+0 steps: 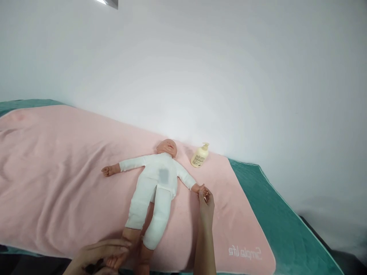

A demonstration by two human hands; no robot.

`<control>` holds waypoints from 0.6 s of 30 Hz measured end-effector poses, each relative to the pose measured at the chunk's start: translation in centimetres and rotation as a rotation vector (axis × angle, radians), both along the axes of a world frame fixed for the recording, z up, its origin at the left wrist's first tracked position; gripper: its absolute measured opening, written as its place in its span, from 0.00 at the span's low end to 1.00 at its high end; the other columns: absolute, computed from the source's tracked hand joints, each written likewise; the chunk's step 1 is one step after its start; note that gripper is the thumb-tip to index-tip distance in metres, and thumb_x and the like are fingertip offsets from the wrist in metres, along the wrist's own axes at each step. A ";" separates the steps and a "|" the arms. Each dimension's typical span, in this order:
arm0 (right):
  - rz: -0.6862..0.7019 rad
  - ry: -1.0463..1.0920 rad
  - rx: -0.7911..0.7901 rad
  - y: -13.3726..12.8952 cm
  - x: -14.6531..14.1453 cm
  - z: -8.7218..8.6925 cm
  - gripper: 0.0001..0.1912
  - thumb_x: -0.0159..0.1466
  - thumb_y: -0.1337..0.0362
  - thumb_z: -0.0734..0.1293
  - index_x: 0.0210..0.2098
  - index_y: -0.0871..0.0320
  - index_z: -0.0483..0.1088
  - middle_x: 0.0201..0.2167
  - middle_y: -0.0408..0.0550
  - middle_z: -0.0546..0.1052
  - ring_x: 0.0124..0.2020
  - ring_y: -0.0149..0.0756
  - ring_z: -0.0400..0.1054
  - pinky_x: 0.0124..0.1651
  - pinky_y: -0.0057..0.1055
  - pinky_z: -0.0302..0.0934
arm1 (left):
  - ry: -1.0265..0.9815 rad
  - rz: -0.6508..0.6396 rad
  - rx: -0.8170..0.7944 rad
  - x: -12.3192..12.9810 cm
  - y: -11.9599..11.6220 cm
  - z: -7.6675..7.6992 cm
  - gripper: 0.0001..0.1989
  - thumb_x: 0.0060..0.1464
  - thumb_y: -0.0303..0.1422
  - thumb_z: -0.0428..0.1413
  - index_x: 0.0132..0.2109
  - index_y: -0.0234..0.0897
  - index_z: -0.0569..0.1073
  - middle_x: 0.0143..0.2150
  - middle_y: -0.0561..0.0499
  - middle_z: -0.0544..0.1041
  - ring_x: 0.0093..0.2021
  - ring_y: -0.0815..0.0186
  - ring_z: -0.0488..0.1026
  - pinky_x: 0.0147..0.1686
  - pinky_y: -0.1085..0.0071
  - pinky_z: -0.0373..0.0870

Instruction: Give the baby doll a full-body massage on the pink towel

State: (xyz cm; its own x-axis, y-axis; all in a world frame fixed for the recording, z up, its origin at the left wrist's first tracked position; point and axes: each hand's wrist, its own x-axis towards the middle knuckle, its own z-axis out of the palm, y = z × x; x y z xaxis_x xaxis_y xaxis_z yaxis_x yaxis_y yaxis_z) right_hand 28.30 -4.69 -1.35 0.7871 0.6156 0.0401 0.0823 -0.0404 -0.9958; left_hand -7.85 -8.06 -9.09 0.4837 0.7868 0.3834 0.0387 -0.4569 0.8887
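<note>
A baby doll [163, 175] in a white suit, with a grey patch on its front, lies face up with its arms spread. My right hand [207, 199] pinches the doll's small hand on the right side between thumb and fingers. At the lower left, my left hand [97, 254] is around the doll's bare foot [113, 261], its fingers lying over the ankle and the thumb below. The doll's other foot runs out of the bottom of the view.
A pale yellow pump bottle [200, 156] stands to the right of the doll's head. Beneath them is a wrinkled pink blanket [80, 172], over a green cover [275, 198] showing at the right and far left. A white wall [183, 68] rises behind.
</note>
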 end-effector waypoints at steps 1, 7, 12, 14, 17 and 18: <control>-0.004 0.012 0.011 0.1 -0.8 0.7 0.33 0.56 0.42 0.70 0.50 0.60 0.70 0.50 0.57 0.77 0.49 0.47 0.72 0.45 0.36 0.68 | -0.006 0.010 0.017 0.1 0.3 0.5 0.17 0.52 0.34 0.63 0.49 0.54 0.81 0.47 0.49 0.82 0.47 0.53 0.80 0.46 0.62 0.78; 0.099 -0.118 0.157 0.9 -6.2 3.2 0.25 0.60 0.48 0.68 0.50 0.59 0.70 0.45 0.53 0.78 0.43 0.41 0.73 0.44 0.35 0.67 | -0.104 0.206 0.053 2.1 2.3 4.3 0.13 0.53 0.33 0.63 0.47 0.48 0.81 0.47 0.49 0.82 0.48 0.57 0.80 0.47 0.68 0.77; 0.344 -0.430 0.227 1.9 -9.6 2.9 0.14 0.65 0.59 0.64 0.49 0.53 0.74 0.48 0.51 0.73 0.44 0.37 0.71 0.43 0.33 0.68 | -0.165 0.309 0.044 4.9 5.0 7.8 0.12 0.52 0.33 0.62 0.46 0.43 0.81 0.43 0.48 0.83 0.35 0.63 0.81 0.31 0.76 0.78; 0.432 -0.507 0.243 2.2 -10.3 2.5 0.14 0.66 0.61 0.63 0.50 0.51 0.74 0.49 0.51 0.72 0.48 0.38 0.70 0.45 0.33 0.68 | -0.186 0.325 0.013 5.9 6.1 8.7 0.12 0.52 0.34 0.62 0.45 0.40 0.81 0.41 0.48 0.83 0.25 0.68 0.77 0.27 0.75 0.76; 0.460 -0.575 0.234 2.4 -10.8 1.9 0.16 0.68 0.63 0.61 0.52 0.51 0.73 0.50 0.51 0.71 0.50 0.38 0.69 0.50 0.35 0.68 | -0.205 0.322 -0.038 6.9 7.6 9.3 0.12 0.53 0.34 0.61 0.45 0.38 0.81 0.39 0.48 0.83 0.21 0.71 0.72 0.27 0.74 0.75; 0.459 -0.590 0.227 2.4 -10.9 1.8 0.16 0.68 0.63 0.61 0.53 0.51 0.73 0.50 0.51 0.70 0.50 0.38 0.69 0.50 0.35 0.67 | -0.211 0.315 -0.052 7.2 8.0 9.3 0.12 0.53 0.35 0.61 0.45 0.38 0.81 0.40 0.48 0.83 0.21 0.71 0.71 0.27 0.73 0.75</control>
State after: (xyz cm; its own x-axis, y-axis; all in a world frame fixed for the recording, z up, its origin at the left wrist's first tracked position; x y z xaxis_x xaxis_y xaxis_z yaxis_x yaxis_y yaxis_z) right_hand 17.42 -2.24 0.44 0.2654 0.8010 0.5366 0.5600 0.3249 -0.7621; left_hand -0.70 -0.09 0.18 0.1297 0.9056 0.4039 -0.0158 -0.4054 0.9140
